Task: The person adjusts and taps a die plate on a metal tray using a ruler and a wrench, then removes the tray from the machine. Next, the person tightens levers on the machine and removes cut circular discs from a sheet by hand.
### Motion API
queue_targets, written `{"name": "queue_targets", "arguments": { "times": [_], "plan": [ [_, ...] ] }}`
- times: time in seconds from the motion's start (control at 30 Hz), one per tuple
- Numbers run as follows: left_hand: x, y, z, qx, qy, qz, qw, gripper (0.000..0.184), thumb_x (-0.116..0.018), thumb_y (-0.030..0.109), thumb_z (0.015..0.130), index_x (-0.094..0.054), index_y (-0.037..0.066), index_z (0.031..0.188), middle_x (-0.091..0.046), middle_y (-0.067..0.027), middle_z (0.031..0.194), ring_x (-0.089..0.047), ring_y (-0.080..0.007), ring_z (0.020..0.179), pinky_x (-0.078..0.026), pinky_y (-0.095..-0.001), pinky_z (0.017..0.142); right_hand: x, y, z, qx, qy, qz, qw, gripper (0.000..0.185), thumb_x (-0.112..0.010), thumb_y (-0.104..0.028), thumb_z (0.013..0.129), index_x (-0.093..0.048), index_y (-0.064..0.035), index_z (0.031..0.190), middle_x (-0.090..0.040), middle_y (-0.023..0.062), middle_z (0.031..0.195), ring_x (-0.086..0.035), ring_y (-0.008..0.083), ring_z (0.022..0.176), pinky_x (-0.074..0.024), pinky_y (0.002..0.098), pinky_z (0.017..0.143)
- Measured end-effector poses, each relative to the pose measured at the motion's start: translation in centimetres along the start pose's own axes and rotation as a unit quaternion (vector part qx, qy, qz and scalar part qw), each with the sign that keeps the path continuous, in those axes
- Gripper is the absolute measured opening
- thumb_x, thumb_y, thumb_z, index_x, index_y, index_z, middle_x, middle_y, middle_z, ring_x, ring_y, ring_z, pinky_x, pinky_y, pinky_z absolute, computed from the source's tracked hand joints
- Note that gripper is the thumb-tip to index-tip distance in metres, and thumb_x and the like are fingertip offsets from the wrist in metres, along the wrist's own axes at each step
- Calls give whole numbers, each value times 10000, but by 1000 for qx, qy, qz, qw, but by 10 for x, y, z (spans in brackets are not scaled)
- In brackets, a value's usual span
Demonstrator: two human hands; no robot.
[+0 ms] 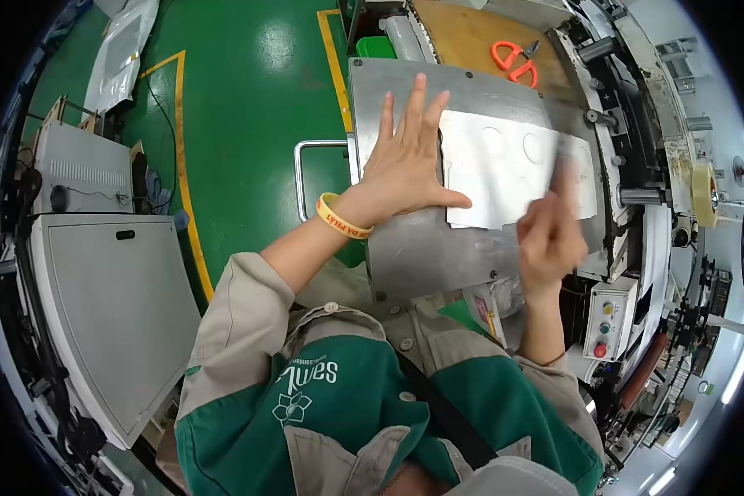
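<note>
My left hand (409, 161) lies with its fingers spread on the grey metal plate (413, 256). Its thumb reaches the left edge of a white sheet (488, 178), which has round outlines on it and seems to lie on or beside more white sheet. Over the right part of the white material is my right hand (550, 236), its lower fingers curled closed. A greyish-brown smear extends upward from this hand; motion blur hides whether that is a finger or a held tool. A yellow wristband (339, 219) with red lettering circles my left wrist.
Orange-handled scissors (517, 62) rest on the brown surface beyond the plate. A metal handle (302, 178) sticks out at the plate's left. Machine rollers (641, 196) stand to the right, above a button box (610, 318). A grey cabinet (112, 306) stands at far left.
</note>
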State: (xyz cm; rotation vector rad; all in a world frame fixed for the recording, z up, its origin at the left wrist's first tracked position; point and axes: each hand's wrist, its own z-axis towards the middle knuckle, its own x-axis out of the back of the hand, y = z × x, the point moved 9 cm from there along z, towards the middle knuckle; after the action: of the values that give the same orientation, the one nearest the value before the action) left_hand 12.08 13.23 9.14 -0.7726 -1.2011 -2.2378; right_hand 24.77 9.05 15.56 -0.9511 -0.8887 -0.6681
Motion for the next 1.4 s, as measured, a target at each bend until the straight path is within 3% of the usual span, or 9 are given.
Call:
{"name": "queue_targets", "arguments": {
  "times": [0.27,0.43,0.53,0.63,0.7,0.83,0.97,1.03,1.4],
  "plan": [
    [2,0,1,-4,8,-3,1000,1337,-741,658,485,-18,-11,1389,-10,-308,1434,-64,-398,1360,-50,-545,1086,-33,10,5,-52,-136,-35,989,451,-468,-7,868,-442,-77,1313,-444,201,583,-453,164,450,-405,287,488],
    [-3,-3,-1,0,-12,1,1000,1346,-739,661,483,-5,-8,1392,-5,-306,1439,-72,-385,1365,-41,-529,1092,37,-17,-20,25,136,-32,990,479,-493,14,846,-457,-70,1317,-409,33,503,-420,102,434,-406,285,458],
    [-2,0,7,2,5,-7,1000,1356,-746,652,484,16,-3,1395,1,-305,1440,-65,-386,1365,-35,-528,1093,7,11,-19,-89,-94,31,991,500,-508,16,835,-482,-143,1308,-445,39,502,-437,111,435,-411,280,468],
    [-1,-2,1,-1,-1,-4,1000,1359,-750,642,489,26,-7,1396,3,-308,1440,-59,-389,1365,-34,-527,1093,49,12,-43,-159,177,116,964,478,-481,49,840,-473,-92,1297,-498,162,539,-460,252,433,-426,324,510],
    [-2,0,2,-4,-11,0,1000,1358,-752,636,492,30,-9,1395,4,-311,1439,-58,-393,1364,-35,-528,1092,-20,11,-38,-71,-139,-69,985,479,-496,48,839,-470,-80,1300,-478,110,503,-454,136,418,-402,304,466],
    [-2,-1,1,-2,-15,-7,1000,1358,-762,619,491,34,-6,1396,5,-320,1434,-51,-397,1364,-53,-510,1097,54,7,-45,-181,197,140,953,522,-529,-8,841,-425,-128,1338,-463,140,503,-461,175,405,-404,316,471],
    [-3,-3,2,-13,-26,-30,999,1342,-759,624,495,3,-14,1396,-8,-304,1439,-48,-395,1364,-54,-501,1101,8,12,-34,-105,-108,37,988,516,-535,-22,843,-420,-121,1337,-478,201,546,-479,254,415,-412,337,497],
    [0,-1,1,-15,-30,-38,999,1353,-752,637,498,19,-19,1395,4,-304,1441,-35,-395,1365,-51,-501,1102,45,9,-42,-219,151,154,951,503,-535,-11,838,-443,-116,1320,-506,216,584,-495,266,431,-424,338,513],
    [1,-3,1,-17,-12,-55,998,1405,-795,596,447,43,-12,1397,43,-319,1433,-20,-407,1362,-53,-497,1103,6,-7,6,5,-18,11,1000,405,-522,35,818,-569,-87,1201,-596,203,659,-556,253,470,-462,303,543]
  ]
}}
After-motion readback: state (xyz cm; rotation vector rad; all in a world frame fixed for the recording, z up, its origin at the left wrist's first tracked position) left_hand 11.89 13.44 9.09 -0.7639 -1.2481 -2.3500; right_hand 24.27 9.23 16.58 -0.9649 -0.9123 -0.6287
